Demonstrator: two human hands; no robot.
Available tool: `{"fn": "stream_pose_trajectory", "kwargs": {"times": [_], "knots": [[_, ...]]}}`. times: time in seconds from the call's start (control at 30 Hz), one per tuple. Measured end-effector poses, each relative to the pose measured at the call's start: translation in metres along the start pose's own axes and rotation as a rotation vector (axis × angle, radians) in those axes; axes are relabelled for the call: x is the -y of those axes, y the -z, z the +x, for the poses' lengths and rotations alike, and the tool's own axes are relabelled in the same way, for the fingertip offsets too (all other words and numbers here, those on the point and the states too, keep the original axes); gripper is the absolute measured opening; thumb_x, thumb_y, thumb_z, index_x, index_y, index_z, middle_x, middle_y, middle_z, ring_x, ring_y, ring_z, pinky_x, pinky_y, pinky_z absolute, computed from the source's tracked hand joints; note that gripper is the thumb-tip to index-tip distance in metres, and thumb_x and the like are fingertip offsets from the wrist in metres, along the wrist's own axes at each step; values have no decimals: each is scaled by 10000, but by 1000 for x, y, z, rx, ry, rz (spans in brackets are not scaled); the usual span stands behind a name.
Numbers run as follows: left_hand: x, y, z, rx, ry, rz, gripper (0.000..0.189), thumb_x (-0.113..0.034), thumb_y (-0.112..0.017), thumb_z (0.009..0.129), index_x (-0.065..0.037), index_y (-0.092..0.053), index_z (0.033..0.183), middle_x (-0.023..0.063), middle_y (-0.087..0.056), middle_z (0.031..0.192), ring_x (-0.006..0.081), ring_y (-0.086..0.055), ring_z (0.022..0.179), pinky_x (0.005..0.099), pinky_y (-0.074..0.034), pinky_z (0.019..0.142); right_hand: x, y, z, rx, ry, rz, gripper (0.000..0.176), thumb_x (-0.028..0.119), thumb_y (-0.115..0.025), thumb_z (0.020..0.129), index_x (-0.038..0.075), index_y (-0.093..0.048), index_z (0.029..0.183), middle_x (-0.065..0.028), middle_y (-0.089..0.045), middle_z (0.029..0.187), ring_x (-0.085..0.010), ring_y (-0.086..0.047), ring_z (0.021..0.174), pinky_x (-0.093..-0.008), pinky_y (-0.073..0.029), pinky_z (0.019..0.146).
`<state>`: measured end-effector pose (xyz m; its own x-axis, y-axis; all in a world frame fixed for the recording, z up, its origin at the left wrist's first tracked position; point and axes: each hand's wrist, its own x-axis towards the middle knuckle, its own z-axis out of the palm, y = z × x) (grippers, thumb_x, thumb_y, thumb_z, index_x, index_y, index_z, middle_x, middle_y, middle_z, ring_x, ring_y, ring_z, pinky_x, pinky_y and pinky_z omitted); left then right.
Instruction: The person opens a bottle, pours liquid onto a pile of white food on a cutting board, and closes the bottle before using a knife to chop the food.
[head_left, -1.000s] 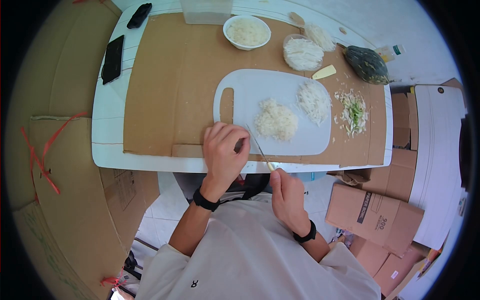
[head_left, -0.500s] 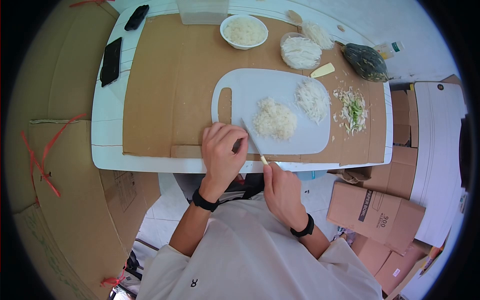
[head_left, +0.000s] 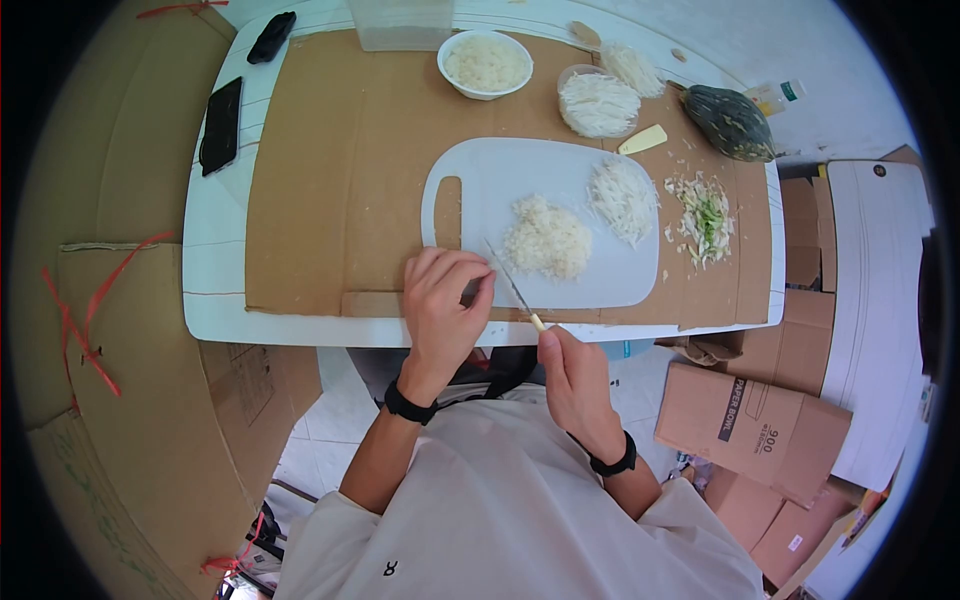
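Observation:
My right hand [head_left: 580, 380] is closed round the pale yellow handle of a knife [head_left: 519, 293]. The blade slants up and left over the near edge of the white cutting board [head_left: 560, 160]. My left hand [head_left: 443, 300] rests at the board's lower left, fingers curled together beside the blade's tip. Whatever those fingers hold, if anything, is hidden. On the board lie a heap of finely chopped white pieces [head_left: 548, 237] and, to its right, a pile of white shreds [head_left: 624, 200].
Behind the board stand a white bowl of chopped white pieces [head_left: 485, 95] and a clear tub of white shreds [head_left: 598, 104]. A yellow blade cover [head_left: 642, 139], a dark green squash [head_left: 728, 122] and peelings [head_left: 705, 220] lie rightward. A phone [head_left: 221, 127] is far left.
My right hand has moved slightly right and down, with the knife turned a little flatter. My left hand has barely moved. The heaps on the board look the same.

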<state>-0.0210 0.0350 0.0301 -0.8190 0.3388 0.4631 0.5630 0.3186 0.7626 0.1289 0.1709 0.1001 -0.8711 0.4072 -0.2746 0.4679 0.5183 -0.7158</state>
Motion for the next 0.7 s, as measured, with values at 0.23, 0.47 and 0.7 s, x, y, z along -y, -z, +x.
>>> {"fn": "stream_pose_trajectory", "kwargs": {"times": [0.23,0.47,0.7], "knots": [[1,-1,-1,-6,2,0,161,36,-884,817,-69,-783,882,37,-824,965,279,-716,947,404,-511,881,-4,-5,-1,7,7,-96,430,289,-515,1209,30,-615,880,-250,-633,669,-539,-624,660,-616,-435,609],[2,0,-1,2,7,0,151,32,-881,821,-74,-784,870,38,-827,955,279,-718,949,405,-511,880,-4,-10,1,25,28,-235,406,298,-499,1210,50,-641,922,-239,-663,672,-528,-672,681,-631,-495,633],[2,0,-1,6,1,1,150,29,-882,821,-72,-787,879,38,-827,958,280,-719,949,405,-512,880,-1,-12,7,21,9,-265,415,307,-494,1214,37,-673,954,-257,-683,707,-524,-687,701,-631,-502,649]]}}
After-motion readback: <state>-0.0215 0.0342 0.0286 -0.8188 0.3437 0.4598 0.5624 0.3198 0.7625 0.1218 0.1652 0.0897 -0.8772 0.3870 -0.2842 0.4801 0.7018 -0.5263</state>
